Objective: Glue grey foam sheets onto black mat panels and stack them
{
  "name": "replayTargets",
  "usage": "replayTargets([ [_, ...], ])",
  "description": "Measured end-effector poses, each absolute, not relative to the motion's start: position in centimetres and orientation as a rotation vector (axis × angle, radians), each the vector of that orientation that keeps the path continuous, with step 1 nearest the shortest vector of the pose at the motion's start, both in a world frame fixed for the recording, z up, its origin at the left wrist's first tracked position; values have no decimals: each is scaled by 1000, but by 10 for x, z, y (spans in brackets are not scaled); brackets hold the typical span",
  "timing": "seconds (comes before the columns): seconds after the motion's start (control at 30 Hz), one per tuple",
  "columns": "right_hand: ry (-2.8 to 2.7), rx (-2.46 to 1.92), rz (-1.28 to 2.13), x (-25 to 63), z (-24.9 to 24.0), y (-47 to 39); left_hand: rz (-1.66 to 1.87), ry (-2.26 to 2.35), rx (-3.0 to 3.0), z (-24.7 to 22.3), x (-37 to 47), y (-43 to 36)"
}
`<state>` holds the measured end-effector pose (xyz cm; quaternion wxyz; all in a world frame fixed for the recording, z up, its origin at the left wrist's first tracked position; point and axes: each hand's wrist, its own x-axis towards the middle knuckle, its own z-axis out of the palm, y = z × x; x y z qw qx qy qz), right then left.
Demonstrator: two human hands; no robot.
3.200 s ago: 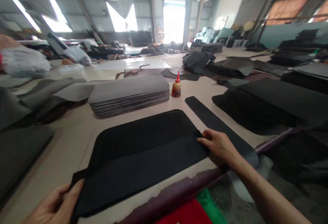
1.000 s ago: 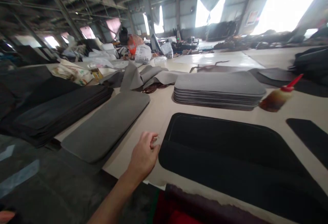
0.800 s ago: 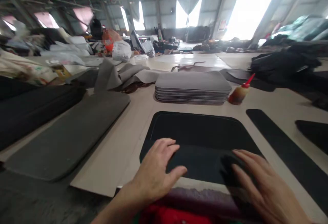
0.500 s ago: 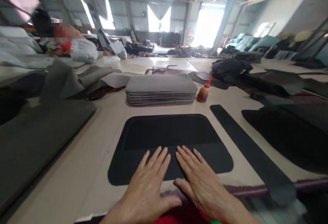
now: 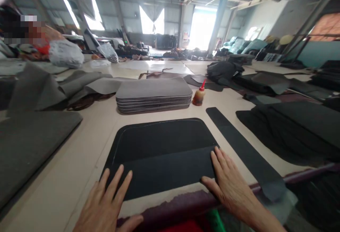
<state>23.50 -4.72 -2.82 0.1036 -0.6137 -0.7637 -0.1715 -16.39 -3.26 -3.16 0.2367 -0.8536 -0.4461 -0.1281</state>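
In front of me on the table (image 5: 87,175) lies a flat black panel (image 5: 159,136) with rounded corners. A black strip (image 5: 170,170) covers its near part, and a thin pale line runs along the far edge. My left hand (image 5: 106,200) is open, fingers spread, over the panel's near left corner. At the near right side, my right hand (image 5: 228,179) rests open, its fingertips on the strip's right end. Neither hand grips anything. The panel's near corners are partly hidden by the hands.
Behind the panel stand a stack of grey panels (image 5: 154,94) and a bottle with a red nozzle (image 5: 199,94). A long dark strip (image 5: 241,147) lies to the right, beside dark sheets (image 5: 294,129). Grey material (image 5: 34,147) lies left. Another person (image 5: 42,34) is at the far left.
My hands have moved apart from the middle of the strip, left hand to the left, right hand to the right. The view has turned slightly to the right.
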Motion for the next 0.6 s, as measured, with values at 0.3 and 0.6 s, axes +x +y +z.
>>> replayTargets([
  [0.3, -2184, -1908, -657, 275, -56, -37, -412, -1414, -2236, -30, -169, -46],
  [0.6, -2345, -1541, -758, 343, -81, -25, -488, -1438, -2152, -34, -168, -48],
])
